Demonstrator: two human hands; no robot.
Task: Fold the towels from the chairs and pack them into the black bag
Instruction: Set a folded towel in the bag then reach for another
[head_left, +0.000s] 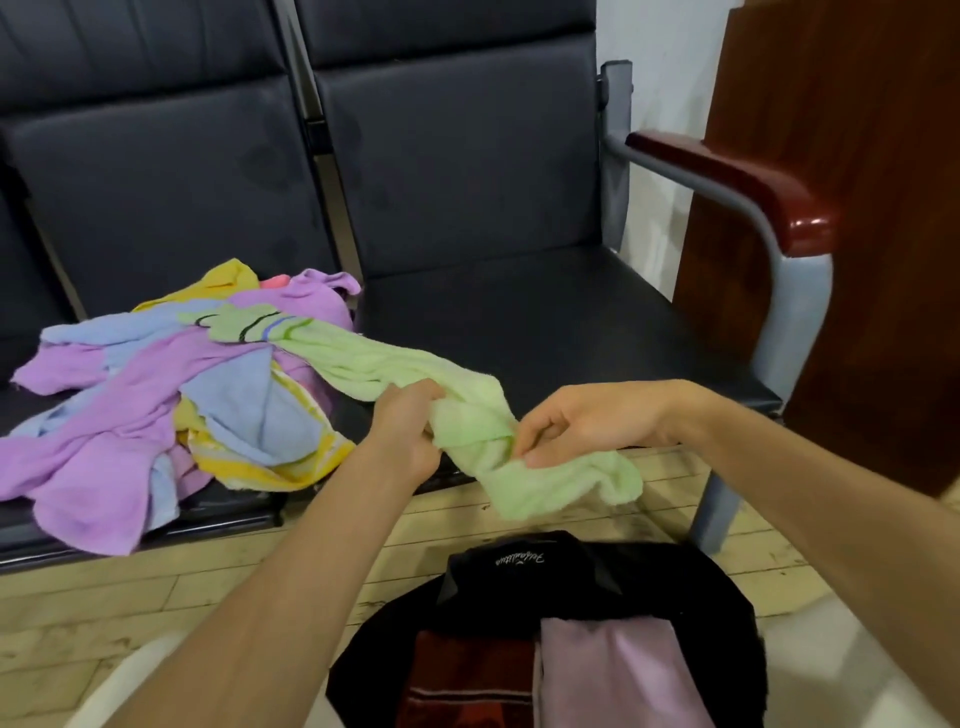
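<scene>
A light green towel (363, 358) stretches from the towel pile (130, 415) on the left chair seat toward me, its near end hanging over the seat's front edge. My left hand (408, 431) grips the bunched middle of the green towel. My right hand (576, 423) pinches the same towel a little nearer its free end. The pile holds several purple, blue and yellow towels, all crumpled. The black bag (691, 587) stands open on the floor below my hands, with a folded pale purple towel (613, 670) and a dark red one (467, 670) inside.
Dark padded chairs stand in a row; the right seat (545, 322) carries nothing. A red-brown armrest (737, 182) on a grey metal frame sticks out at the right. A brown wooden panel (857, 208) stands beyond it. The floor is pale wood.
</scene>
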